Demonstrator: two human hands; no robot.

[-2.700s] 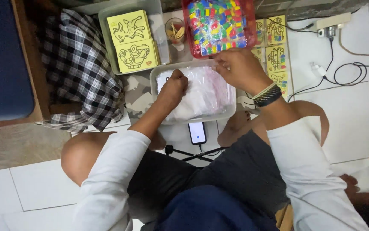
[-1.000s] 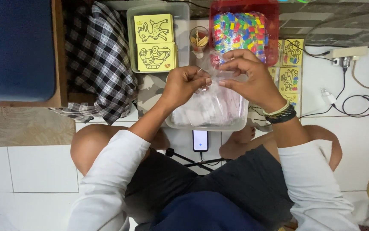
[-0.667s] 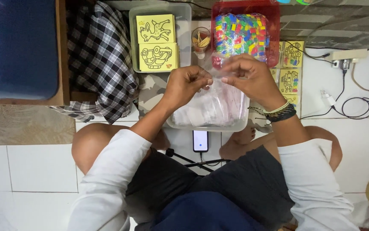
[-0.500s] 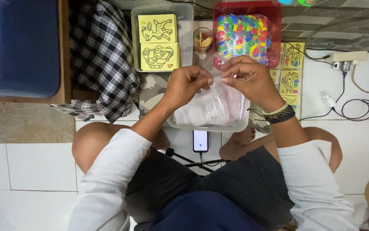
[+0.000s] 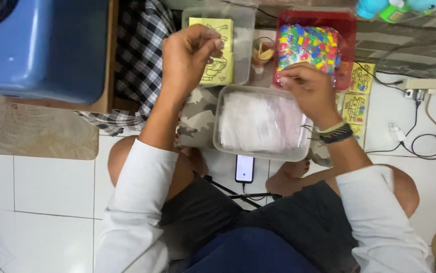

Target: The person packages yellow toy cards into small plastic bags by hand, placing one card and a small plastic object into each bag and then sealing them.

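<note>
Hovering over the clear tub of small plastic bags, the right hand pinches something thin, too faint to identify; the bags lie just below its fingers, long axis crosswise; the left hand, loosely clenched, sits farther off, near the yellow card.

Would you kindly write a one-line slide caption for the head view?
Seated person's left hand lifts over yellow cards; right hand hovers between clear tub and red tray.
</note>
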